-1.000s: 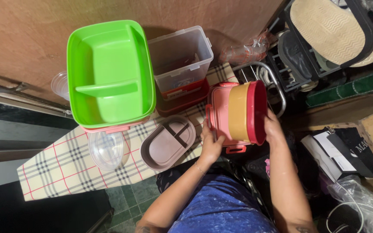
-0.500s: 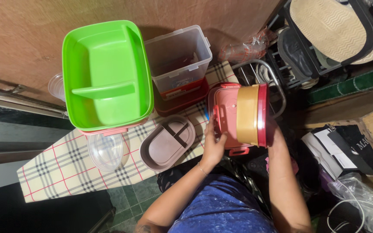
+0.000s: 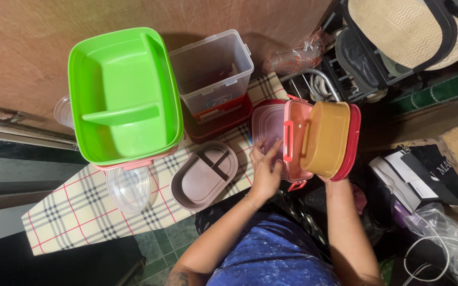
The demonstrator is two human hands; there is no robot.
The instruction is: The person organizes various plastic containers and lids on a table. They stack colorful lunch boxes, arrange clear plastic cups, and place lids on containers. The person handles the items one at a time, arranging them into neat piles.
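- the big bright green plastic tub (image 3: pixel 125 95) with a divider bar sits where it did a second ago, on the checked cloth (image 3: pixel 75 212) against the brown wall, stacked on a pink one; it only looks shifted because your head has moved.
- the tall clear plastic box (image 3: pixel 213 69) stands just right of it, on a red tray (image 3: pixel 223 119); neither has been touched.
- the stack you are handling, a pink plastic lunch box (image 3: pixel 295 143) with an ochre round tub (image 3: pixel 324 137) and a red lid-like piece (image 3: pixel 352 140) nested against it, has swung more upright and nearer the translucent pink lid (image 3: pixel 269 124) at the cloth's right edge.
- the mauve divided oval tray (image 3: pixel 203 175) and the clear round lid (image 3: pixel 130 188) lie flat on the cloth, unmoved.
- your left hand (image 3: pixel 266 169) has climbed from the box's lower corner to its pink face, fingers spread apart and pressing flat beside the clip.
- your right hand (image 3: pixel 328 180) is mostly hidden under the stack; i cannot tell how its fingers sit, though it seems to bear the weight from below.
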